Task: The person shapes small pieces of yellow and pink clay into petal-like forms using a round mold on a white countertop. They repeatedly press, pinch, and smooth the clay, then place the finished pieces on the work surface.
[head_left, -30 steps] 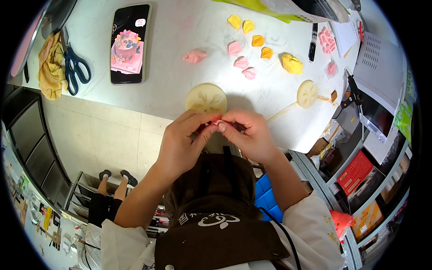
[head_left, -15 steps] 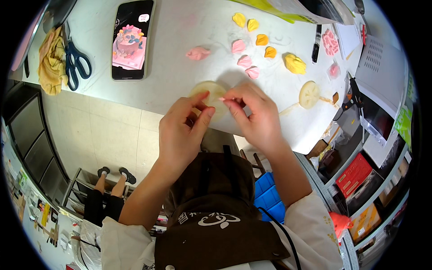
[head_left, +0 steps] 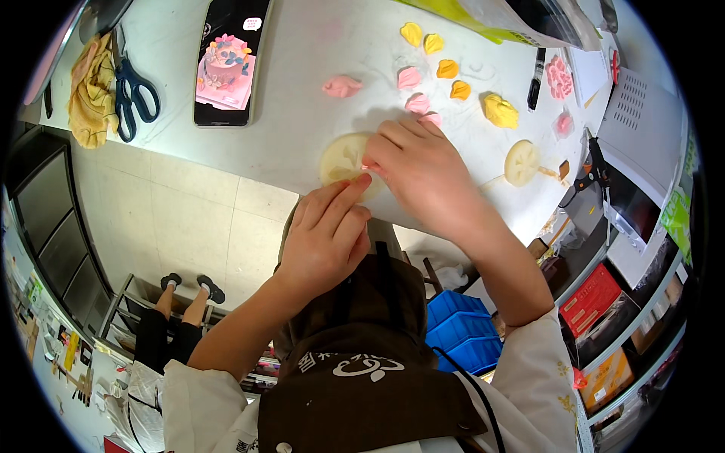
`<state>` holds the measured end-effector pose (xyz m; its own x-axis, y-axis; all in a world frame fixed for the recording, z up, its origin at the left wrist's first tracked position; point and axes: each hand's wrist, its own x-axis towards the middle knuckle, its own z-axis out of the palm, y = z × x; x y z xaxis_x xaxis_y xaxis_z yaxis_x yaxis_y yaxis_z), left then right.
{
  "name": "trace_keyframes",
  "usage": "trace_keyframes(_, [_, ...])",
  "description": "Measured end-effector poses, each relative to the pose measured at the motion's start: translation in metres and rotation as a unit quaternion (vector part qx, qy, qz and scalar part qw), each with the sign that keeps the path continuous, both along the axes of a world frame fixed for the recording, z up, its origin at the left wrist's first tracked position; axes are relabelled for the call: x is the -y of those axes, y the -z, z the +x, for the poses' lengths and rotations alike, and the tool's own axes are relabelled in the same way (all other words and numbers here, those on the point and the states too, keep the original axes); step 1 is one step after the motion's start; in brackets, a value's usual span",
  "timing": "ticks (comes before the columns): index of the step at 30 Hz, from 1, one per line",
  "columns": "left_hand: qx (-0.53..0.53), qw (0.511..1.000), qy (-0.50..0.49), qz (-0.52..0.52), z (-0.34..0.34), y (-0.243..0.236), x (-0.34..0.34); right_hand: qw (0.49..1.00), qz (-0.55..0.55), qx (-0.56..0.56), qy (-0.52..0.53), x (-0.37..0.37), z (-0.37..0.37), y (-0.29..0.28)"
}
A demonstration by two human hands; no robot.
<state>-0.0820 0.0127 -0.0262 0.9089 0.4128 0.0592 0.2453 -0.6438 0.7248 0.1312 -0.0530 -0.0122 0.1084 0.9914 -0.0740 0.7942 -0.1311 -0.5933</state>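
My right hand [head_left: 423, 170] is closed in a pinch, with a small pink piece of dough-like paste [head_left: 365, 167] at its fingertips. From the lower left my left hand [head_left: 323, 232] reaches up, its index finger stretched to the pink piece and its thumb apart. Both hands are over a pale cream round mould [head_left: 337, 155] with a petal-shaped hollow, lying near the table edge. Beyond the right hand are pink petals [head_left: 409, 77], partly covered by its knuckles at the nearest one, and a larger pink lump [head_left: 342, 87].
Yellow petals [head_left: 447, 69] and a ruffled yellow piece [head_left: 501, 111] lie farther right, near a black pen [head_left: 536, 79]. A second round mould [head_left: 521, 163] sits at right. Left are a phone [head_left: 229, 64] displaying a pink cake, scissors [head_left: 134, 98] and a yellow cloth [head_left: 93, 94].
My left hand has turned palm-down and moved nearer to me, its index finger now at the pink piece. My right hand has shifted slightly left and turned over the mould.
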Motion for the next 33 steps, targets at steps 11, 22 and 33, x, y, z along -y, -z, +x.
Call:
trace_keyframes(11, [-0.109, 0.982, 0.055, 0.143, 0.011, -0.013, 0.003, 0.995, -0.015, 0.090, 0.039, 0.004, -0.001, -0.004])
trace_keyframes(22, [-0.108, 0.982, 0.072, 0.136, 0.012, -0.013, 0.001, 0.990, -0.096, 0.093, 0.053, 0.047, -0.028, -0.017])
trace_keyframes(33, [-0.053, 0.997, -0.022, 0.058, 0.025, -0.027, -0.043, 0.998, -0.015, 0.026, 0.061, 0.028, 0.002, -0.017])
